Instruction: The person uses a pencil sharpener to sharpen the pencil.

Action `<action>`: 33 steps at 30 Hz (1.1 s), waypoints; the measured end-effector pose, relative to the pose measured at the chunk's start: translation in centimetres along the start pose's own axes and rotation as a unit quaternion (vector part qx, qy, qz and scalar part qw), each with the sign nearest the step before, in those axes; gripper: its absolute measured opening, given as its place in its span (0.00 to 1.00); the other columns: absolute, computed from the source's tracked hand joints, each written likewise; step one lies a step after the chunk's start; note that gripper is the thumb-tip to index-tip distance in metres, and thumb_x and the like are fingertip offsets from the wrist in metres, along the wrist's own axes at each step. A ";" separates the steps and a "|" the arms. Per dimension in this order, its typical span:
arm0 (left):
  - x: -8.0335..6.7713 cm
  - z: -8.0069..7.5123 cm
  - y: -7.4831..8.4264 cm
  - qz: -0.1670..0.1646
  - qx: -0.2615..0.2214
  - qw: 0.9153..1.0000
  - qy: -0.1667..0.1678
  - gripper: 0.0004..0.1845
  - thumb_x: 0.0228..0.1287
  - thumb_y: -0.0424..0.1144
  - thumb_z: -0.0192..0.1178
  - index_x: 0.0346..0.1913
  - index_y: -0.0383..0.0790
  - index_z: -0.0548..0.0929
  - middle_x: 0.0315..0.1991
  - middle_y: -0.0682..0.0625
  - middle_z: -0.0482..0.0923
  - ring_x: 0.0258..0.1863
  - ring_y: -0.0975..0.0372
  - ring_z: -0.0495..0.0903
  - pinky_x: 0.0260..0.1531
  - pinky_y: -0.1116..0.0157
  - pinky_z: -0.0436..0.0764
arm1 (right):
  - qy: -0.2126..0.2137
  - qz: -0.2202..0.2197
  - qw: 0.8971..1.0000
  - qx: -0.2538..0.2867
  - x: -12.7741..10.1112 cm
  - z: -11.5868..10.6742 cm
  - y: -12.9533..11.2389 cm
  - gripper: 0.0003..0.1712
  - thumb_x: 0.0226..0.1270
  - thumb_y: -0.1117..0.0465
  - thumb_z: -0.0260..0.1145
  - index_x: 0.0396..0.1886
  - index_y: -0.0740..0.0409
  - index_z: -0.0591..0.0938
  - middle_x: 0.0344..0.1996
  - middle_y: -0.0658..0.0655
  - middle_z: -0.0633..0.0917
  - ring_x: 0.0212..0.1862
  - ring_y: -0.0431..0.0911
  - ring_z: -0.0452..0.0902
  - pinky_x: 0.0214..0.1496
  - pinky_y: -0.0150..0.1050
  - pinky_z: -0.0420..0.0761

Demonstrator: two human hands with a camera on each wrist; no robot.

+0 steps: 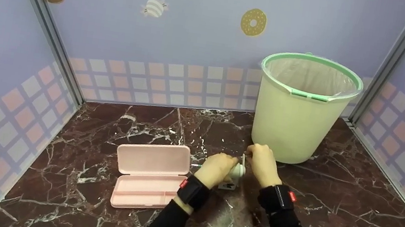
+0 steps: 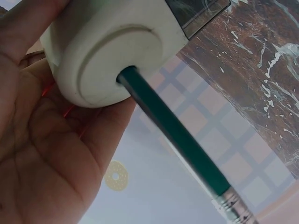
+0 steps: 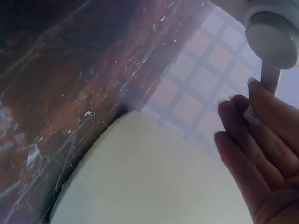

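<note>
A dark reddish-brown marble-patterned tabletop (image 1: 94,209), veined with white and glossy just in front of the hands, carries everything. To the left of the left hand (image 1: 216,167) lies a pink pencil case (image 1: 152,160), its lid open. Beyond the right hand (image 1: 264,165) stands a pale wastebasket (image 1: 296,122). Between the hands is a crank pencil sharpener (image 1: 236,171); whether its base touches the marble cannot be told.
</note>
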State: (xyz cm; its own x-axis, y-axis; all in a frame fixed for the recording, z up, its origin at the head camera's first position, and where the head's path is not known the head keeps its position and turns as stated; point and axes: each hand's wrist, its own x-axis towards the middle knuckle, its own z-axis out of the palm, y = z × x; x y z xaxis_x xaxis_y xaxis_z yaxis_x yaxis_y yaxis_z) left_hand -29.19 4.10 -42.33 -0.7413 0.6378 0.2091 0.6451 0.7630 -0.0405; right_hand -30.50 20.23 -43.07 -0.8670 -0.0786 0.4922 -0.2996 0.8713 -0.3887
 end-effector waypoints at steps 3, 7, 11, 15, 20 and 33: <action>0.1 0.0 -0.1 0.001 -0.004 1.000 -0.007 0.23 0.42 0.46 0.78 0.40 0.42 0.80 0.37 0.49 0.87 0.37 0.55 0.86 0.38 0.60 0.85 | -0.023 0.009 1.000 -0.002 0.2 0.3 0.2 0.04 0.49 0.75 0.73 0.24 0.64 0.87 0.27 0.61 0.88 0.33 0.60 0.85 0.38 0.53 0.83; 0.2 -0.1 0.0 0.000 -0.006 1.000 -0.017 0.23 0.43 0.45 0.77 0.41 0.42 0.80 0.38 0.49 0.87 0.38 0.55 0.86 0.39 0.60 0.85 | -0.049 0.015 0.999 0.005 0.4 0.3 0.4 0.05 0.49 0.74 0.74 0.22 0.63 0.86 0.26 0.61 0.88 0.31 0.58 0.84 0.37 0.51 0.83; 0.2 0.0 0.0 0.001 -0.010 1.000 -0.020 0.23 0.44 0.45 0.77 0.41 0.42 0.80 0.37 0.49 0.87 0.38 0.55 0.86 0.39 0.61 0.85 | -0.066 0.014 0.998 0.016 0.5 0.4 0.8 0.05 0.49 0.74 0.74 0.21 0.64 0.85 0.24 0.61 0.87 0.31 0.58 0.84 0.37 0.52 0.82; 0.2 0.0 -0.1 0.006 -0.014 1.000 -0.015 0.22 0.44 0.44 0.77 0.41 0.43 0.80 0.37 0.49 0.87 0.37 0.56 0.86 0.39 0.62 0.85 | -0.095 0.011 0.995 0.022 0.7 0.7 1.2 0.04 0.47 0.73 0.74 0.21 0.64 0.86 0.24 0.61 0.87 0.31 0.58 0.84 0.38 0.51 0.83; 0.0 0.0 -0.1 0.011 -0.012 1.000 -0.011 0.21 0.46 0.43 0.76 0.43 0.41 0.80 0.39 0.49 0.87 0.39 0.56 0.86 0.40 0.61 0.84 | -0.154 0.005 0.988 0.024 0.5 1.4 1.7 0.04 0.45 0.75 0.70 0.23 0.65 0.87 0.25 0.62 0.88 0.32 0.58 0.84 0.39 0.50 0.83; -0.1 0.1 0.3 -0.008 -0.006 1.000 0.010 0.22 0.44 0.46 0.77 0.41 0.43 0.82 0.38 0.50 0.87 0.38 0.56 0.86 0.38 0.61 0.84 | -0.209 -0.015 0.976 0.051 0.0 1.1 1.9 0.08 0.38 0.77 0.67 0.18 0.61 0.85 0.21 0.55 0.86 0.23 0.42 0.69 0.27 0.37 0.75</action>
State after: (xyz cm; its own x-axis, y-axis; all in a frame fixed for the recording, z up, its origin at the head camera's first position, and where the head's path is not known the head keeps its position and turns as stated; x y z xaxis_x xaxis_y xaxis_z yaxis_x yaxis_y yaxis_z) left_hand -28.93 4.23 -42.42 -0.7480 0.6230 0.2289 0.6352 0.7719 -0.0253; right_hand -31.51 21.35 -44.67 -0.9377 -0.3126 0.1515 -0.3467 0.8144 -0.4654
